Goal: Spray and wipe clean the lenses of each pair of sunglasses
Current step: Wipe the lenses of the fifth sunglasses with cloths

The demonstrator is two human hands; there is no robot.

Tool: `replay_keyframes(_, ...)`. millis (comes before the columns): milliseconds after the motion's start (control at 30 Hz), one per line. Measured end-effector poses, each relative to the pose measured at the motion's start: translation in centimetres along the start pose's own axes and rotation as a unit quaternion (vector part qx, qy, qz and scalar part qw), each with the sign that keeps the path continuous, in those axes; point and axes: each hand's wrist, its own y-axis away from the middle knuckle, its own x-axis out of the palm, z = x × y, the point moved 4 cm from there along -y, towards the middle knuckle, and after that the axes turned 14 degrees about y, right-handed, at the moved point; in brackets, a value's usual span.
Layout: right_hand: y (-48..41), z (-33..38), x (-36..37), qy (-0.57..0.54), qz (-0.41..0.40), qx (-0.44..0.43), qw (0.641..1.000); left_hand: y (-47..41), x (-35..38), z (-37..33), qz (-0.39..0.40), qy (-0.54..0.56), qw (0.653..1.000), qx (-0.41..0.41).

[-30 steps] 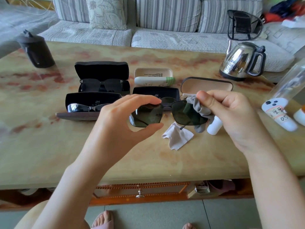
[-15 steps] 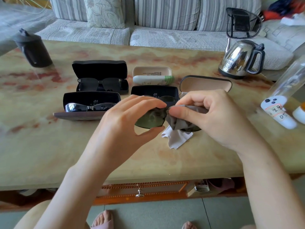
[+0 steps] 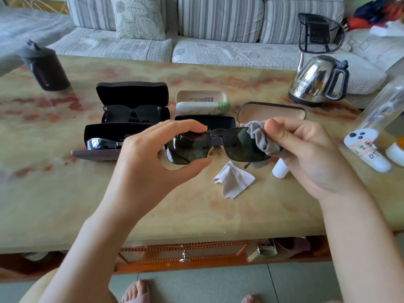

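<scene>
I see the left hand point(image 3: 153, 158) pinching the sunglasses point(image 3: 238, 145) by one lens, thumb under and fingers on top, above the tabletop point(image 3: 65, 193) in front of the open cases point(image 3: 131, 95). The right hand point(image 3: 306, 154) grips a grey cloth point(image 3: 260, 141) bunched against the other lens's outer edge. A white cloth point(image 3: 234, 180) lies beneath.
</scene>
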Motion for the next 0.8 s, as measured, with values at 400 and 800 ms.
replay_keyframes(400, -0.4, 0.5, 0.3, -0.052, -0.055, -0.024, 0.997, 0.0, 0.4, 0.2, -0.009, 0.080, 0.992, -0.100)
replay_keyframes(800, -1.9, 1.6, 2.0, 0.021, -0.072, -0.103, 0.992, -0.4, -0.2, 0.4, 0.025, 0.162, 0.968, -0.190)
